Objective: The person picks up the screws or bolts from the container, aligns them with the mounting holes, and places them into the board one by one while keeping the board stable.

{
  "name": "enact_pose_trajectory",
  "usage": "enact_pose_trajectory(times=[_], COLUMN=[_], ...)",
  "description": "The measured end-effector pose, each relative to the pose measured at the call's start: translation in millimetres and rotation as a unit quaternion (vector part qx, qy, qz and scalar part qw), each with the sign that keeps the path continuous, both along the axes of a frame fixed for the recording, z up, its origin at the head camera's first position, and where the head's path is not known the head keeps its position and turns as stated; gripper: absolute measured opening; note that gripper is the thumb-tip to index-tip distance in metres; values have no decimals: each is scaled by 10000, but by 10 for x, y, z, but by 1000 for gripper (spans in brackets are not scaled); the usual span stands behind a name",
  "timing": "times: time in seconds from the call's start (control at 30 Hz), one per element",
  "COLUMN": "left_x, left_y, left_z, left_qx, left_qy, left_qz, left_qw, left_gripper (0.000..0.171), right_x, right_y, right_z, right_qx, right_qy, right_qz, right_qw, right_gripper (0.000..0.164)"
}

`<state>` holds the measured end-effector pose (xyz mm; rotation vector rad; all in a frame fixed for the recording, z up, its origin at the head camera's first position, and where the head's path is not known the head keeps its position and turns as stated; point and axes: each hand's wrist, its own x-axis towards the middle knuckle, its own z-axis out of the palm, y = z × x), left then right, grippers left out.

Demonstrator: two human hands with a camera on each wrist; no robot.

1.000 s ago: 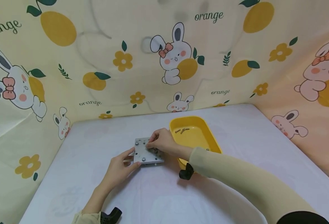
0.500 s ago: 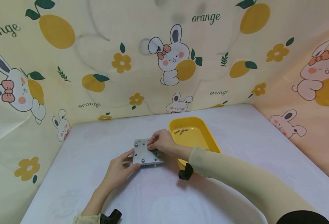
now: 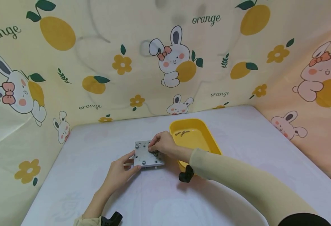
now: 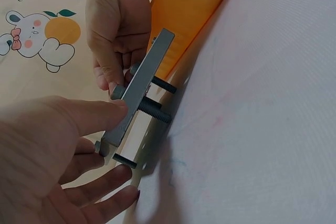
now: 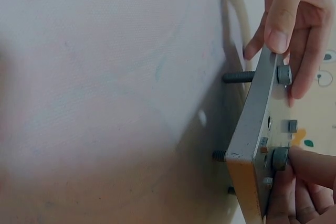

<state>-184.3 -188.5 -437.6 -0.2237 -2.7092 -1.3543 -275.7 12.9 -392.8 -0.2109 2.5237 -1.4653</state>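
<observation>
Two grips needed steadiness, I judged: left hand (image 3: 120, 168) clamping the flat grey metal plate (image 3: 142, 155), right hand (image 3: 165, 145) pinching a round-headed steel bolt (image 5: 280, 159).

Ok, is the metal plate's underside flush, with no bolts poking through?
No, the left wrist view shows several threaded bolt shanks sticking out from the metal plate's underside.

On my remote feed, the right hand (image 3: 164, 145) masks the far right corner of the metal plate (image 3: 143, 155); right of it, a sleeve (image 3: 236, 171) partly hides the yellow tray (image 3: 195, 138).
</observation>
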Motion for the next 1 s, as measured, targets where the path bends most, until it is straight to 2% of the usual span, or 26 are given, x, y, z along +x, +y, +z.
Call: enact_pose_trajectory(times=[0.27, 0.37, 0.47, 0.57, 0.7, 0.77, 0.83, 0.93, 1.0], left_x=[46, 57, 55, 33, 1, -5, -5, 3, 11], left_y=[2, 5, 9, 22, 37, 37, 34, 32, 36], left_z=[-17, -20, -14, 9, 31, 34, 30, 17, 5], left_qx=[-22, -5, -5, -21, -80, -104, -119, -115, -101], left_qy=[-160, -162, -160, -113, -59, -84, -103, -126, -135], left_qz=[123, 129, 141, 118, 77, 85, 110, 128, 132], left_qw=[9998, 9998, 9998, 9999, 9999, 9999, 9998, 9998, 9998], left_gripper=[67, 67, 67, 67, 67, 68, 68, 68, 68], right_x=[16, 47, 110, 157, 103, 24, -86, -251, -330], right_y=[-44, -27, 62, 252, 634, 846, 1035, 1242, 1317], right_z=[-29, 7, 156, 398, 691, 770, 776, 671, 567], right_qx=[41, -259, -844, -1457, -1718, -1557, -1242, -715, -472], right_qy=[-201, -307, -424, -423, -151, -70, -91, -428, -739], right_qz=[-78, -26, 132, 291, 284, 216, 214, 337, 541], right_qw=[9998, 9992, 9954, 9880, 9846, 9875, 9920, 9959, 9947], right_gripper=[15, 13, 10, 11, 17, 19, 20, 21, 20])
